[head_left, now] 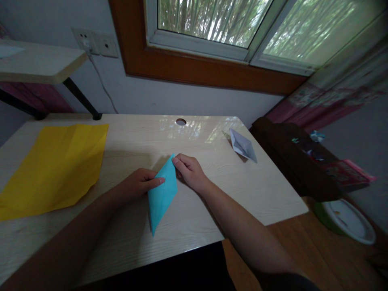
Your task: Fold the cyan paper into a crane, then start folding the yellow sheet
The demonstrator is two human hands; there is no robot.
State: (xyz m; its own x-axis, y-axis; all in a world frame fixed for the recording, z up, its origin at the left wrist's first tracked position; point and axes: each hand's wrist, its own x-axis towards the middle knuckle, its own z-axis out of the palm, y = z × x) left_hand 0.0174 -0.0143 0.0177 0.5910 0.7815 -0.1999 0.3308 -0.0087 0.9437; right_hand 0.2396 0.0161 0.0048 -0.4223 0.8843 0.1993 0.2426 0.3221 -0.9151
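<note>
Paper was what I had in both hands, seen from the head camera: a teal paper (162, 193), folded to a long kite shape, lay flat on the surface (212, 194) just in front of me. My left hand (138, 184) was mostly closed, thumb and fingers pinching the paper's left edge near the middle. My right hand (189, 169) curled loosely, its fingertips pressing the upper point down against the surface. The lower point aimed back toward me and lay free.

To do this fold well, I judged I needed the edges lined up exactly before pressing, with the left hand pinning the body so it could not slide on the glossy wood, and the right running along the crease from the tip outward.

Well apart on my left lay a yellow sheet (54, 165), creased and flat. Toward the far right sat a white folded piece (242, 145), near the edge. A round hole (181, 121) showed at the back of the surface, below the window (230, 24).
</note>
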